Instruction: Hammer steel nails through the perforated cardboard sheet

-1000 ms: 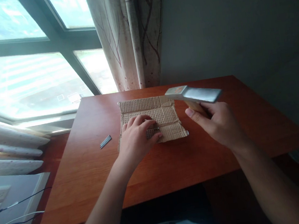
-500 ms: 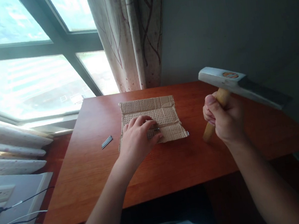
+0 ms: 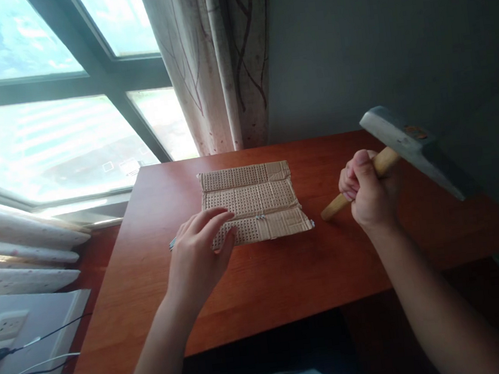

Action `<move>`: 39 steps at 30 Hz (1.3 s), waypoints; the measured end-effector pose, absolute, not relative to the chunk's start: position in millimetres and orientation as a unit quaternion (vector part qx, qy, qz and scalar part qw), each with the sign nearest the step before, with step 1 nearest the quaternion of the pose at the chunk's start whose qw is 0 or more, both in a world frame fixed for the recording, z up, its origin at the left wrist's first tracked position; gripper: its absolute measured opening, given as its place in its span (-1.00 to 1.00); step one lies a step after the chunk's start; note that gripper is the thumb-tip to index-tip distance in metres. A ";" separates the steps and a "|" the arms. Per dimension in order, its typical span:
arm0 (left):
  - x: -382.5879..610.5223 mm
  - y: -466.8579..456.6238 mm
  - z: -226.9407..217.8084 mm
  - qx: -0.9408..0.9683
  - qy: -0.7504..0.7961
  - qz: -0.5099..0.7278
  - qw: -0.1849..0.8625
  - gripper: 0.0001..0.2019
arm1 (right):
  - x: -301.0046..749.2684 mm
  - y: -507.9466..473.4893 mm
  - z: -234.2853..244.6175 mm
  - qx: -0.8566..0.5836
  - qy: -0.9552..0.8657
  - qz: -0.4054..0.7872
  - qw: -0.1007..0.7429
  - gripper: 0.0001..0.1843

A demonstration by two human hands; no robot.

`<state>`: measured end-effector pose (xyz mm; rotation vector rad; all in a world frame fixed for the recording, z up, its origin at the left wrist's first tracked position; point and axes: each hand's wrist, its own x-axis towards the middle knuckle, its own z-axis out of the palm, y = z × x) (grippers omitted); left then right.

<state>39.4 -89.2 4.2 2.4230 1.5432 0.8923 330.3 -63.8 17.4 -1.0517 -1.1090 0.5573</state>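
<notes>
My right hand (image 3: 369, 191) is wrapped round the wooden handle of a hammer (image 3: 410, 135), holding it raised above the right side of the table. The metal head points up and to the right. Over the left part of a cardboard sheet (image 3: 272, 193) full of small holes hovers my left hand (image 3: 202, 246), fingers apart and curved, nothing between them. Small shiny nail heads (image 3: 260, 217) show on the sheet, right of the left hand. Loose nails (image 3: 172, 244) lie on the table left of the sheet, mostly hidden behind that hand.
The reddish-brown wooden table (image 3: 146, 307) stands against a grey wall (image 3: 371, 35). A patterned curtain (image 3: 208, 65) hangs behind it, beside a large window (image 3: 55, 143). Wall sockets (image 3: 8, 325) with a plug and several cables are at the lower left.
My left hand has moved left, away from the nail heads, uncovering them and covering most of the loose nails. The hammer has tilted further to the right in my right hand.
</notes>
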 end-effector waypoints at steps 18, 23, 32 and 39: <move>-52.0 -85.5 -40.9 0.736 0.674 0.045 -0.044 -0.69 | 343.0 -61.1 17.8 -0.434 -0.501 0.335 0.670 -0.46; -49.0 -80.8 -41.1 0.746 0.662 0.034 -0.059 -0.73 | 343.3 -58.9 17.8 -0.430 -0.499 0.344 0.669 -0.47; -45.3 -79.6 -44.6 0.730 0.680 -0.011 -0.074 -0.68 | 342.0 -56.0 16.3 -0.404 -0.501 0.357 0.677 -0.45; -44.7 -79.2 -45.4 0.724 0.685 -0.025 -0.076 -0.64 | 343.5 -57.2 16.2 -0.399 -0.499 0.357 0.682 -0.47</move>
